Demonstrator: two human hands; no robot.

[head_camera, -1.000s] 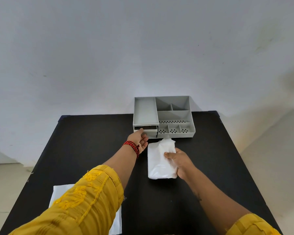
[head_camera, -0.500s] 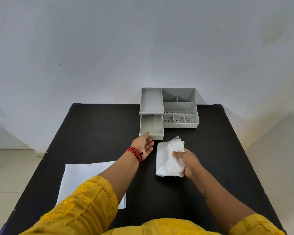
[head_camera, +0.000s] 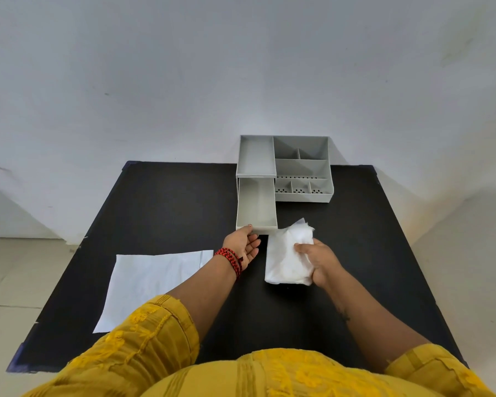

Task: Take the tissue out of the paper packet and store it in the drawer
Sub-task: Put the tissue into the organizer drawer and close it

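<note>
Head view. A black table (head_camera: 161, 213) stands against a pale wall, seen from above and behind the person's forearms. At the far edge sits a grey organiser (head_camera: 301, 167) with open compartments. From its left half the drawer (head_camera: 257, 204) is pulled out toward the person, its long axis running near to far, and its cavity shows nothing inside. The left hand (head_camera: 242, 245) is palm up at the drawer's near left corner, fingers loosely curled, with a fingertip at the front lip; whether it grips the lip or only touches it cannot be told. A red thread band (head_camera: 231, 257) circles that wrist. The right hand (head_camera: 317, 260) is closed over the right side of the tissue (head_camera: 284, 253), a white folded wad lying on the table, thumb on top. The tissue lies just near and right of the drawer's front edge, close to it but apparently not touching, and its long axis also runs near to far, roughly parallel to the drawer. A flat white paper packet (head_camera: 152, 282) lies on the near left of the table, well apart from the tissue. In judgement, the right hand is the one placed to carry the tissue: a short move far and leftward would bring it over the open cavity without turning it.
</note>
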